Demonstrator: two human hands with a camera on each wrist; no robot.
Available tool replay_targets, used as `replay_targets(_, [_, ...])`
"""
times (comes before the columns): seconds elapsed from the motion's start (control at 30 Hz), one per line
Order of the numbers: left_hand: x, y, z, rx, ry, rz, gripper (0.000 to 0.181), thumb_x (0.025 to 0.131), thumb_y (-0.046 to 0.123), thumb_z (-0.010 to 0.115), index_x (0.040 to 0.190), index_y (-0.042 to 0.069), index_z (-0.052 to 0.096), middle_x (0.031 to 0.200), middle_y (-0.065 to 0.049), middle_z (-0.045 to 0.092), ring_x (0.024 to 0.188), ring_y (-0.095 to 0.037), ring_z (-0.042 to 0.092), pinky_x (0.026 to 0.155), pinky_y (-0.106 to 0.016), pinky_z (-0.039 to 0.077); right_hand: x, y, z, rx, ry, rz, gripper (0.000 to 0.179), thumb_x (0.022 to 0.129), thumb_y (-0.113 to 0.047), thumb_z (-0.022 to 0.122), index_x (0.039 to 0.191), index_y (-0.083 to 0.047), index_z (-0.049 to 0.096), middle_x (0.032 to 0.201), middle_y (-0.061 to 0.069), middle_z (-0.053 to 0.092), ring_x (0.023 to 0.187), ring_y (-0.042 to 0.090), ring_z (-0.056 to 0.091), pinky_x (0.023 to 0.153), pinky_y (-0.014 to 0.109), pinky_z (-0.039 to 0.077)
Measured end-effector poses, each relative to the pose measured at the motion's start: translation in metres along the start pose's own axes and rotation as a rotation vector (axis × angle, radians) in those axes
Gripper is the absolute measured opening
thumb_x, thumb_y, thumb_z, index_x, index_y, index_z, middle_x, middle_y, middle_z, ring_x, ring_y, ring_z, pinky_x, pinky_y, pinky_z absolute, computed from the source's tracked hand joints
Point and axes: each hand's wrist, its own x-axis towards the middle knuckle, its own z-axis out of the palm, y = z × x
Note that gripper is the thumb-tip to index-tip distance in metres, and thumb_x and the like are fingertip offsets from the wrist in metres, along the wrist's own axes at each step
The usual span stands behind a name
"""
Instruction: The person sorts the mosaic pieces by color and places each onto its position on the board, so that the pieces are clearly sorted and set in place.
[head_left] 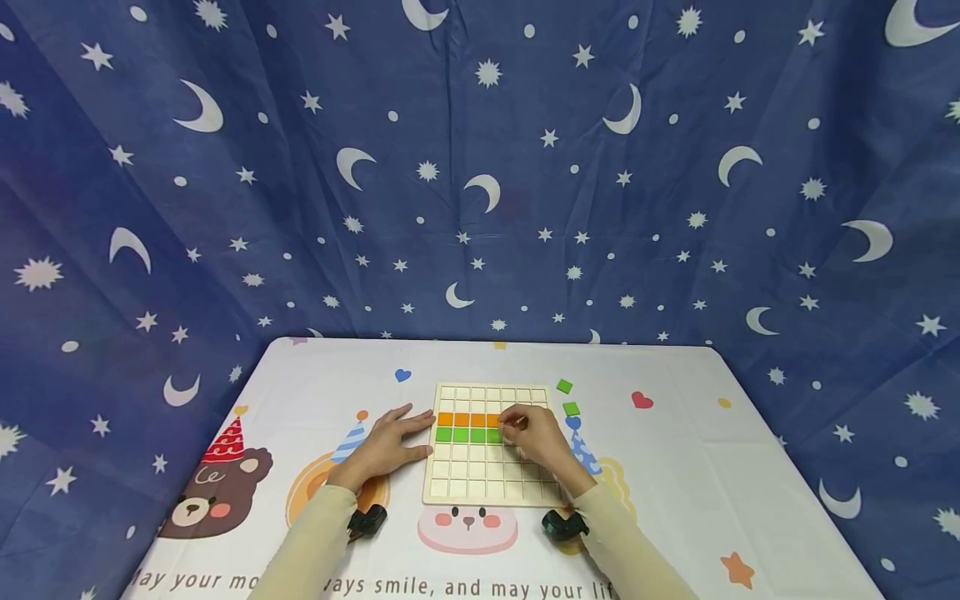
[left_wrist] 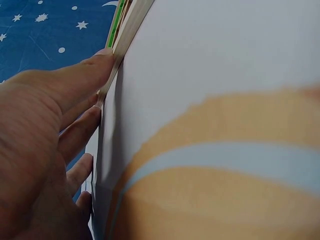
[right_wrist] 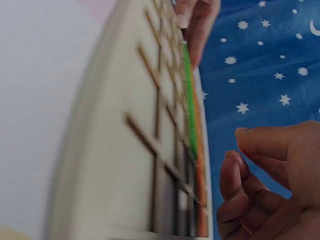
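Observation:
A pale wooden grid board [head_left: 487, 472] lies on the table, with a row of orange tiles [head_left: 458, 419] above a row of green tiles [head_left: 461, 435]. My left hand [head_left: 386, 446] lies with fingers spread at the board's left side, thumb and fingertips [left_wrist: 104, 56] right at its edge. Over the right part of the two rows is my right hand [head_left: 538, 435], covering some squares. The right wrist view shows its fingers [right_wrist: 231, 175] loosely bent, a small gap between thumb and index finger, nothing visible between them. There the orange row [right_wrist: 201, 220] runs farther than the green one.
Two loose green tiles, one farther [head_left: 565, 386] and one nearer [head_left: 572, 408], lie just past the board's right edge. The white tablecloth [head_left: 750, 467] has printed animals, hearts and lettering. Behind the table hangs a blue curtain [head_left: 517, 283] with moons and stars.

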Motion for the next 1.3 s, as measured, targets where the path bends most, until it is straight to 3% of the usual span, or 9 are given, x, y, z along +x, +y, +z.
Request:
replay_targets(0.57, [0.0, 0.001, -0.001, 0.004, 0.006, 0.006, 0.063, 0.087, 0.04, 0.073, 0.144, 0.024, 0.052, 0.152, 0.009, 0.046, 0.152, -0.032, 0.02, 0.119, -0.064, 0.018, -0.008, -0.008, -0.041, 0.02, 0.086, -0.019, 0.006, 0.087, -0.016, 0.075, 0.092, -0.018, 0.074, 0.09, -0.004, 0.07, 0.08, 0.015, 0.062, 0.066, 0.028, 0.052])
replay_targets(1.07, [-0.002, -0.002, 0.001, -0.003, 0.012, 0.013, 0.063, 0.086, 0.039, 0.074, 0.143, 0.024, 0.053, 0.152, 0.007, 0.046, 0.151, -0.033, 0.021, 0.118, -0.065, 0.019, -0.009, 0.026, -0.068, -0.014, 0.143, 0.059, 0.009, 0.087, -0.019, 0.074, 0.095, -0.016, 0.074, 0.094, 0.003, 0.072, 0.082, 0.017, 0.063, 0.062, 0.025, 0.051])
replay_targets(1.3, [-0.002, 0.0, 0.0, -0.002, 0.011, 0.017, 0.063, 0.086, 0.039, 0.074, 0.143, 0.024, 0.053, 0.152, 0.007, 0.047, 0.151, -0.033, 0.021, 0.118, -0.064, 0.02, -0.005, 0.043, -0.075, -0.036, 0.181, 0.087, 0.01, 0.088, -0.017, 0.073, 0.097, -0.013, 0.074, 0.094, 0.005, 0.073, 0.075, 0.013, 0.062, 0.059, 0.022, 0.05])
